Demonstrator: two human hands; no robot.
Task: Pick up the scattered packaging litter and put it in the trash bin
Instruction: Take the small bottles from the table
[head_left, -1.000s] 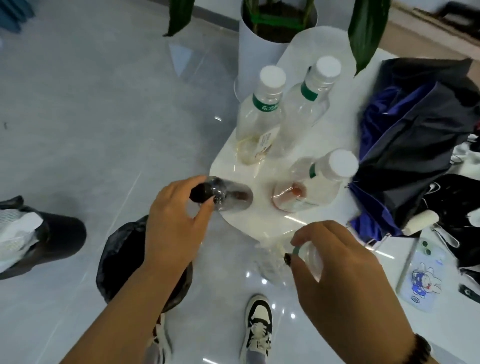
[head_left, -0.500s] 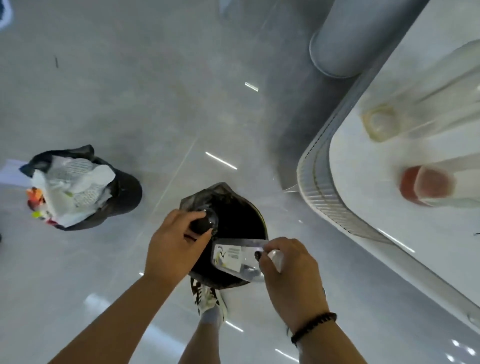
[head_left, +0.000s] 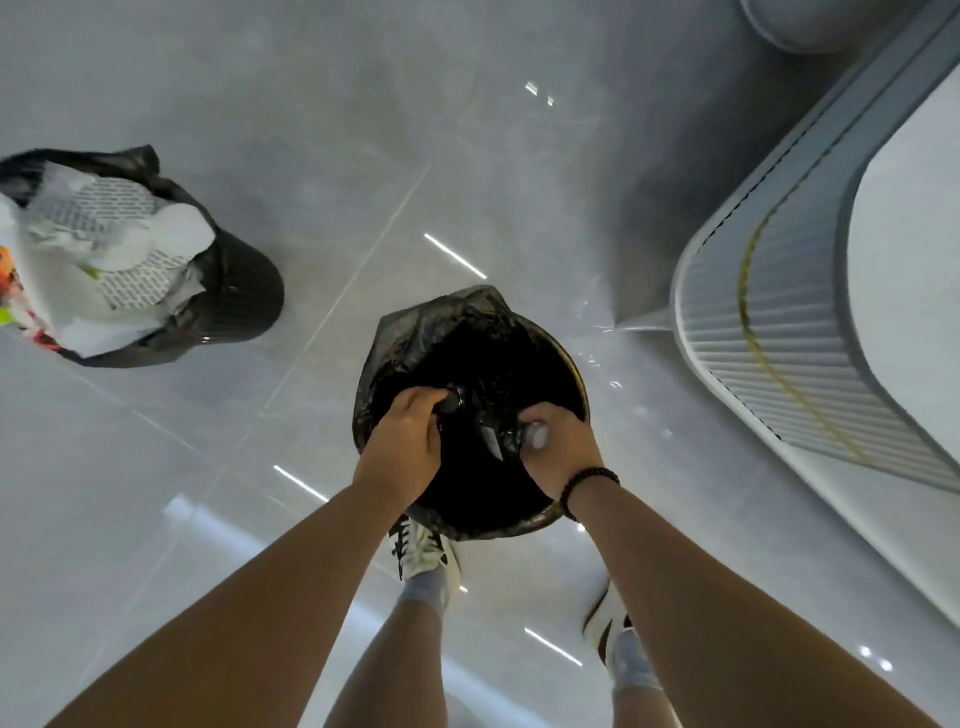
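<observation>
Two hands over the trash bin (head_left: 566, 364), both inside its rim, each carrying one piece of litter. Left hand (head_left: 402, 441): fingers curled round a dark-capped clear bottle (head_left: 453, 401), cap poking out just past the fingertips, body mostly lost against the black liner. Right hand (head_left: 558, 447): fingers curled round a white-capped bottle (head_left: 537, 435), cap showing at the thumb side; a crumpled bit of clear packaging hangs below those fingers, edges hard to make out. Both items sit directly under the fingers and above the bin's dark interior, not yet dropped.

Step in hand, as I judge it: the deposit, release stage. Next move calls for simply uncurling both sets of fingers so the bottles fall straight down into the liner; no repositioning looks needed. Then back to the white table (head_left: 909, 270), off to the right of the right-hand fingers, for whatever remains. Second bin (head_left: 234, 291), already stuffed with paper, stands well left of the left-hand fingers.
</observation>
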